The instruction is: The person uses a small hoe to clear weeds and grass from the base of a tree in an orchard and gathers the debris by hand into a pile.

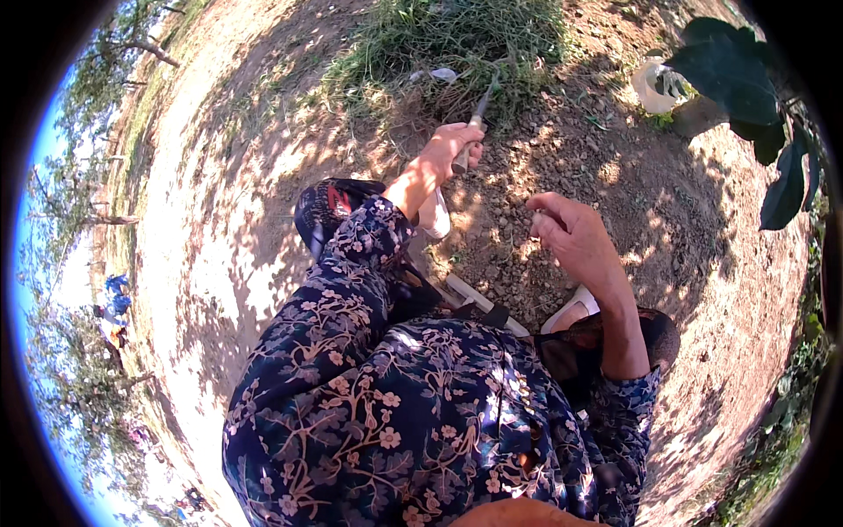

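Note:
My left hand (458, 146) is closed around the light wooden handle of a narrow-bladed hand tool (475, 120). Its metal blade points away from me into a heap of cut or matted grass (454, 39), where the tip is hard to make out. To the right and nearer my body, my right hand (563, 227) hovers over loose, crumbly soil (520, 171), with thumb and forefinger curled close; whether a small thing is between them cannot be told. A whitish piece of plastic or paper (442, 75) lies at the near edge of the grass.
A pale container (654, 85) stands at the upper right, partly behind dark broad leaves (731, 72). My light shoes (437, 214) rest on the ground either side of the soil. A white bar (484, 303) lies between my legs. Trees (112, 219) and distant people (117, 309) are at the left.

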Demonstrator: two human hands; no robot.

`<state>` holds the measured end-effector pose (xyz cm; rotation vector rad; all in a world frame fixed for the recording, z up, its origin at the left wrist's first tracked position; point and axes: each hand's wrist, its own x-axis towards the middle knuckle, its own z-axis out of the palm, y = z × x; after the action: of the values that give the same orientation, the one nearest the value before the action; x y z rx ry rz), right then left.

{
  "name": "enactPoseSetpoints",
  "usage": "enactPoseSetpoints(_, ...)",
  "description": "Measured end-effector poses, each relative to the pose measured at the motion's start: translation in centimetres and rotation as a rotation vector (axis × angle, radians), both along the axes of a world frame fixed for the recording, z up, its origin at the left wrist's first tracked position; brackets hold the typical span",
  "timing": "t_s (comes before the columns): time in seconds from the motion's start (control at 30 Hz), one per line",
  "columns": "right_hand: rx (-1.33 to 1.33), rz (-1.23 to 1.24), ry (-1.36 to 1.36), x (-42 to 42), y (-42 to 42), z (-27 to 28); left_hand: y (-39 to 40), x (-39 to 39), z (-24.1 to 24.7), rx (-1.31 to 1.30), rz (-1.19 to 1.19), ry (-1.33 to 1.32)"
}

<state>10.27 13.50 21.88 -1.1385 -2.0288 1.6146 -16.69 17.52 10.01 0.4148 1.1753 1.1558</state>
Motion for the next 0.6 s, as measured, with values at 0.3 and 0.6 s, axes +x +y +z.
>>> enactPoseSetpoints(0.3,-0.703,-0.362,0.462,-4.9,3.0,-6.5,-7.0,10.4,8.1,0.243,-0.113,0.75)
enactPoseSetpoints(0.6,-1.111,-0.471,0.901,-5.2,6.4,-8.2,-16.4,9.7,-3.6,0.168,-0.385,0.961)
